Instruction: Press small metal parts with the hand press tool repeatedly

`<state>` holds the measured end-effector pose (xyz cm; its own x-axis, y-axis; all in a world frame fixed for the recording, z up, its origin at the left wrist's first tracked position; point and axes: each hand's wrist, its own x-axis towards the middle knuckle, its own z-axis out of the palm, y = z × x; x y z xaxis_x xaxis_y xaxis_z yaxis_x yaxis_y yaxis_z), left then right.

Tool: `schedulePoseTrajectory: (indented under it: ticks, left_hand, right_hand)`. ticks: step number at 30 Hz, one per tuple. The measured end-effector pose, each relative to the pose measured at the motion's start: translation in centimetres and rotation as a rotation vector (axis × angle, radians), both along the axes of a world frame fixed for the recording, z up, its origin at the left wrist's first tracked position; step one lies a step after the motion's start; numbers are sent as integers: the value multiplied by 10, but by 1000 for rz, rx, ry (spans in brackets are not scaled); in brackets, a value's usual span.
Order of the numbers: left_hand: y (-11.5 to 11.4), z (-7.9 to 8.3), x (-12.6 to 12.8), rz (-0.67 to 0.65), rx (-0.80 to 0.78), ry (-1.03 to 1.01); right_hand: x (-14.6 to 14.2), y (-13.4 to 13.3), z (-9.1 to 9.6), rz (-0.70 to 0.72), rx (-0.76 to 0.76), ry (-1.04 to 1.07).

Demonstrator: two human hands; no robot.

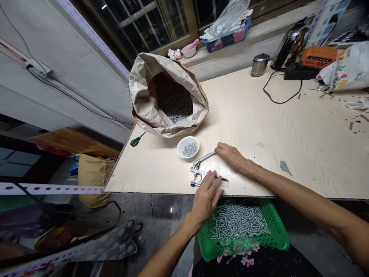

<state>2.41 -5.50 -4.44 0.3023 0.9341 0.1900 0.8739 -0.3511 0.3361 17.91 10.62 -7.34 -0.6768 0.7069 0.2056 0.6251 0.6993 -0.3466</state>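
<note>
A pair of silver snap-fastener pliers [199, 174] lies on the table near its front edge, handles spread, with a spring and a small red part by the jaws. My left hand [205, 194] holds the lower handle down against the tabletop, its fingers laid across it. The fingers of my right hand [232, 157] close around the end of the raised upper handle. Just behind the pliers stands a white bowl [180, 152] of small metal pins. On my lap, below the table edge, a green basket [278, 227] holds many longer silver metal pieces [239, 221].
A large open sack [141, 92] of dark and silver small parts stands at the back left. Green-handled scissors [135, 141] lie at the left edge. A metal canister [260, 64], a kettle [291, 46] and an orange box [318, 57] stand at the back right, near a black cable [284, 102].
</note>
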Motion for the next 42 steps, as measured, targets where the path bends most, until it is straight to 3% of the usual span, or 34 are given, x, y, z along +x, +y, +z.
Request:
schedulePoseTrajectory:
  ticks: [3,4,6,10,12,15,18,21,23,25,28,30,34,42]
  left_hand:
    - [7,12,-18,401,28,25]
    - [12,17,-25,518,-21,57]
    - [25,26,-41,623,-220,108]
    - [54,38,-62,560,-673,88]
    - [62,42,-61,500,-736,144]
    - [57,52,-43,426,-491,408]
    - [31,63,-13,306,-192,608]
    - [5,72,7,115,-104,577]
    - [3,78,5,28,-109,533]
    - [18,83,-10,84,-108,525]
    - [65,86,-46,350,-93,542]
    - [98,82,-66,449,-159,482]
    - [136,64,-81,462,-232,418]
    - [157,39,-73,424,-278,539]
  right_hand:
    - [0,-4,-1,-4,24,-10]
    - [0,-4,-1,-3,24,-9]
    - [0,-5,-2,-4,14,-4]
    - [0,-5,-2,-8,6,11]
    - [0,-4,-2,-5,6,18]
    - [0,-4,-1,2,-7,28]
    - [0,-4,-1,-3,-11,41]
    - [0,-4,-2,-7,-5,61]
    - [-1,-4,-2,-4,-14,67]
    - [-1,-5,-2,0,-24,63]
    - [-1,-5,0,-2,-23,63]
    - [-1,-6,1,-7,-19,74]
    - [-2,-4,0,-8,-19,72]
    - [-2,-3,-2,5,-42,96]
